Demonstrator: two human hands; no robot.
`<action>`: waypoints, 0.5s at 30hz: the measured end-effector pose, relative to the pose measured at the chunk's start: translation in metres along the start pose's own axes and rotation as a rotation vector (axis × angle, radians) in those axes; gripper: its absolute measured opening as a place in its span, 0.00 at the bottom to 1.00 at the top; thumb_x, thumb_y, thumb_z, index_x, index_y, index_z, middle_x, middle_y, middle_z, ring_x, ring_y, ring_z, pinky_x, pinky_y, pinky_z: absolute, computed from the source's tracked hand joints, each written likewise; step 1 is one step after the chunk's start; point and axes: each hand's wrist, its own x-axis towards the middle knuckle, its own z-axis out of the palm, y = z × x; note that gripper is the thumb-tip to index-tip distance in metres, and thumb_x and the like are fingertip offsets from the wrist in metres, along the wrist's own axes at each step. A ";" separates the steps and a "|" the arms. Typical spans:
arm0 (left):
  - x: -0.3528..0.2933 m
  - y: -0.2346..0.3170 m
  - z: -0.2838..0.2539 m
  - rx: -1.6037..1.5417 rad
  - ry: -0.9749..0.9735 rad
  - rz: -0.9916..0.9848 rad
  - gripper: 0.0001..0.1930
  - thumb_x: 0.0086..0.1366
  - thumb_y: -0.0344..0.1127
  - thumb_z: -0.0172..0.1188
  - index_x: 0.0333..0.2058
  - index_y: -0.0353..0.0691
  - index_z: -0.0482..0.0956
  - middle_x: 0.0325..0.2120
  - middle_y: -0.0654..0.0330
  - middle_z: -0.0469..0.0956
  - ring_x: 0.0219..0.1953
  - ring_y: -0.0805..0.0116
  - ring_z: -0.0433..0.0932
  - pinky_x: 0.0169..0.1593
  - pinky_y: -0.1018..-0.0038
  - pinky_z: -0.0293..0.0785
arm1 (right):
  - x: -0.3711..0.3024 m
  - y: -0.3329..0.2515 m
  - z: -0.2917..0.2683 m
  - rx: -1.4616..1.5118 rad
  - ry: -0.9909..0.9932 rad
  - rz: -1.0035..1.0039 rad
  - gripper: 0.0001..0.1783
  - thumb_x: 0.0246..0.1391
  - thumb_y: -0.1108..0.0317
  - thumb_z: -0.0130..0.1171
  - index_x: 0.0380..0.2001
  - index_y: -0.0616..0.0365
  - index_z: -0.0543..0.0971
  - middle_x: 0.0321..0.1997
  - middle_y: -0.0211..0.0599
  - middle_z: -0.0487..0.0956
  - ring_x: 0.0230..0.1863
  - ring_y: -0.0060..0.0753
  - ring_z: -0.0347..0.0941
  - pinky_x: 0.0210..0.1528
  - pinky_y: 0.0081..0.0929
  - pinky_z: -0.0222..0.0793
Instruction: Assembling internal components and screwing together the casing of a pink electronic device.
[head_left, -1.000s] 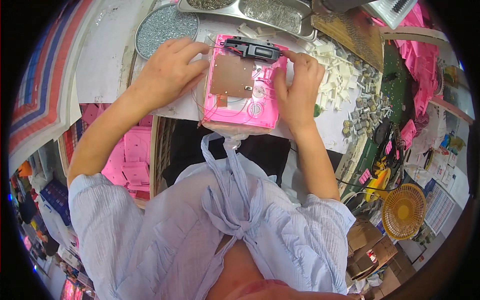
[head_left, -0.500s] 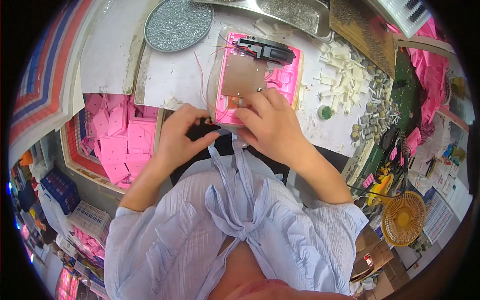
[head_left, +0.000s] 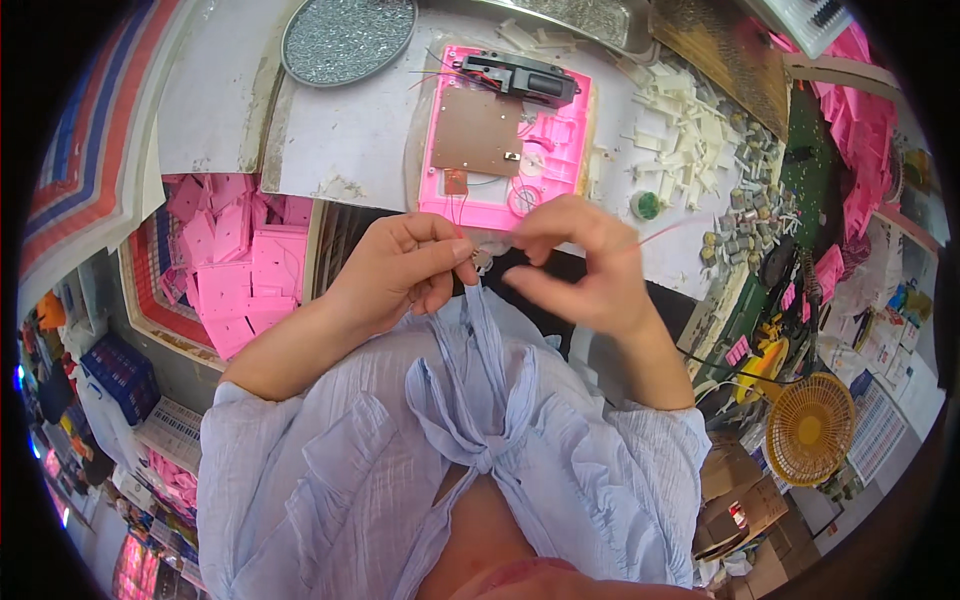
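Note:
A pink plastic casing [head_left: 573, 155] lies on the worktable, with a brown circuit board [head_left: 475, 130] and a black mechanism [head_left: 525, 80] on it. Thin red wires run from a small copper-coloured piece [head_left: 456, 182] past the casing's near edge. There, the thumb and forefinger of my left hand [head_left: 405, 268] pinch the red wires; their ends are hidden. To the right, my right hand [head_left: 590, 262] is slightly blurred, fingers curved and thumb held apart from them. A red wire [head_left: 672, 231] trails out beyond its far side; I see none between thumb and forefinger.
A round tray of small metal screws [head_left: 350, 40] stands at the back left, beside a steel tray [head_left: 590, 20]. White plastic parts [head_left: 685, 130], small metal motors [head_left: 745, 230] and a green-topped round piece [head_left: 645, 205] lie right. Pink panels [head_left: 225, 270] fill a bin at left.
My right hand has come off the casing toward me and to the right. My left hand has moved right and closed on the wires. The long red wire now trails to the right.

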 end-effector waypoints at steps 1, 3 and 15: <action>0.001 0.003 0.004 0.015 0.002 -0.014 0.07 0.72 0.33 0.62 0.38 0.34 0.81 0.24 0.61 0.81 0.16 0.82 0.67 0.20 0.83 0.58 | 0.002 -0.006 0.002 -0.233 -0.011 -0.108 0.16 0.43 0.74 0.73 0.39 0.56 0.83 0.34 0.33 0.79 0.33 0.35 0.77 0.32 0.27 0.74; 0.005 0.003 0.005 0.003 -0.017 -0.021 0.07 0.72 0.33 0.62 0.38 0.34 0.82 0.23 0.63 0.79 0.17 0.82 0.65 0.20 0.82 0.57 | 0.003 0.001 0.008 -0.412 0.023 -0.293 0.17 0.41 0.73 0.74 0.38 0.55 0.83 0.34 0.33 0.80 0.33 0.37 0.76 0.32 0.28 0.74; 0.033 0.024 0.016 1.531 0.046 1.097 0.23 0.52 0.31 0.71 0.49 0.44 0.82 0.48 0.59 0.78 0.51 0.54 0.75 0.54 0.60 0.69 | -0.008 0.026 -0.035 -0.675 0.029 -0.335 0.15 0.40 0.74 0.72 0.34 0.56 0.81 0.37 0.33 0.82 0.38 0.40 0.79 0.35 0.34 0.77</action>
